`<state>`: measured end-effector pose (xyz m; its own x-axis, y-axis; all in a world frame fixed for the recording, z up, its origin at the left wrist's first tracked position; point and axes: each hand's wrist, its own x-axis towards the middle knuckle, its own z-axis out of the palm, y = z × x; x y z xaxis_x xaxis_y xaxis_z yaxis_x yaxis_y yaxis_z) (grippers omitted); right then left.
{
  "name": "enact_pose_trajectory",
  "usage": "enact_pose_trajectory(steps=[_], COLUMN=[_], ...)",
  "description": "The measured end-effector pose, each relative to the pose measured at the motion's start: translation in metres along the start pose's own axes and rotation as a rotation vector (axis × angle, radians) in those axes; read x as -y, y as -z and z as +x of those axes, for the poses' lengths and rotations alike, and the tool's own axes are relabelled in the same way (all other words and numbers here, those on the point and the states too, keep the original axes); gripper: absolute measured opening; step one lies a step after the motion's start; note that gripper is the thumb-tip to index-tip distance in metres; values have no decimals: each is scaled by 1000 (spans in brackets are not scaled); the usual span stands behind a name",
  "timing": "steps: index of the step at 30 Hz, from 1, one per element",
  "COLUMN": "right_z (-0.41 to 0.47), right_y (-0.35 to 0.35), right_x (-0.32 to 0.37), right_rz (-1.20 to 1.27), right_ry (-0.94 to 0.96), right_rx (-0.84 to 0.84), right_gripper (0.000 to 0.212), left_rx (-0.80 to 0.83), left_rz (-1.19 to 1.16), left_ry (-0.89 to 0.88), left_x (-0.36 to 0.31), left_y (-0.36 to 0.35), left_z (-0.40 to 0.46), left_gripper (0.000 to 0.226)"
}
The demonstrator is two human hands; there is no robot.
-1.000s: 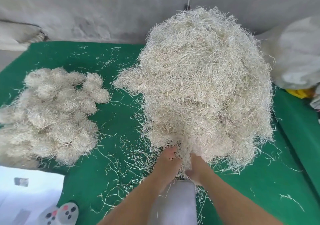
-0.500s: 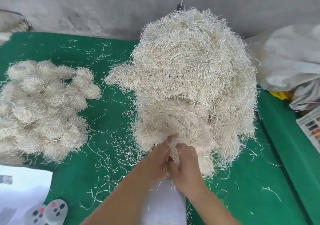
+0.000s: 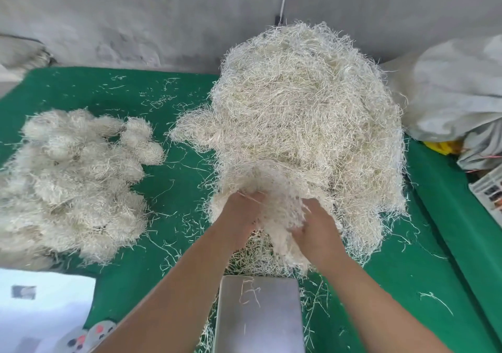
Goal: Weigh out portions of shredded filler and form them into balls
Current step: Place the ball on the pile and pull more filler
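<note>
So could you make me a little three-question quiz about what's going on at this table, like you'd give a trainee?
1. True or false: the metal scale pan already carries a full portion of filler.
2. Which hands hold the clump being pulled from the big filler heap? A) left hand only B) right hand only C) both
3. Fill in: the pile of finished balls lies on the ______ side of the green table.

Key
1. False: only a few stray strands lie on it.
2. C: the left hand and the right hand each have a grip on it.
3. Left.
</note>
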<state>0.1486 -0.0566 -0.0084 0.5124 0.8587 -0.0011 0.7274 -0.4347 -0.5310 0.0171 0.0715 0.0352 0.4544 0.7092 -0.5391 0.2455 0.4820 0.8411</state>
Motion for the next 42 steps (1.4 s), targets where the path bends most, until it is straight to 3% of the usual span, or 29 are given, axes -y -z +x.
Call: enact_pose_trajectory(steps=[3, 6, 8, 9, 11, 12, 14, 16, 18, 20, 23, 26, 30, 33, 34, 36, 38, 39, 40, 42], right_z=[10, 15, 20, 24, 31, 33, 35, 31, 23, 17, 7, 4, 18, 26, 28, 36, 41, 42, 43, 37], right_y=[19, 40, 52, 58, 68, 70, 72, 73, 80, 84, 76, 62, 69, 76, 78, 81, 84, 84, 81, 67], right_x=[1, 9, 11, 10, 22, 28, 34, 33, 33, 29, 28, 32, 26, 20, 17, 7, 0, -2, -1, 11], right_rz=[-6, -118, -152, -65, 339, 525, 697, 707, 652, 593, 514, 562, 500, 442, 434, 520, 655, 681, 672, 528], right_ry=[-21, -100, -131, -134, -204, -255, -338, -323, -256, -169, -64, -20, -75, -152, -167, -197, -258, -260, -221, -122], right_rx=[-200, -386, -429, -399, -283, -259, -216, -101, 25, 44, 9, 96, 2, 76, 89, 23, -75, -67, -9, 243], right_gripper=[28, 49, 46, 39, 16, 12, 38, 59, 61, 57, 79, 89, 84, 90, 77, 27, 6, 8, 22, 66], left_rx=[-66, -242, -461, -461, -205, -105, -117, -251, -334, -227, -4, 104, 28, -22, -35, -121, -177, -158, -111, 10], left_rz=[-72, 187, 487, 548, 651, 769, 953, 848, 567, 183, -188, -248, -107, -75, -56, -59, -173, -234, -274, -303], left_ry=[35, -22, -256, -460, -812, -904, -967, -890, -732, -586, -381, -290, -280, -242, -247, -202, -90, -34, -5, -18], left_x=[-7, 5, 23, 31, 45, 52, 56, 44, 26, 8, -10, -10, -10, -11, -11, -11, -12, -12, -12, -9], left_y=[11, 19, 11, 3, -18, -29, -46, -51, -46, -37, -33, -31, -16, 1, 7, 21, 30, 31, 29, 20], left_z=[11, 20, 13, 3, -13, -16, -15, -10, -7, -1, -4, -5, 6, 14, 17, 22, 24, 23, 21, 14], left_gripper=[37, 57, 72, 77, 89, 100, 114, 102, 79, 53, 7, 16, 9, 12, 13, 20, 39, 47, 45, 34])
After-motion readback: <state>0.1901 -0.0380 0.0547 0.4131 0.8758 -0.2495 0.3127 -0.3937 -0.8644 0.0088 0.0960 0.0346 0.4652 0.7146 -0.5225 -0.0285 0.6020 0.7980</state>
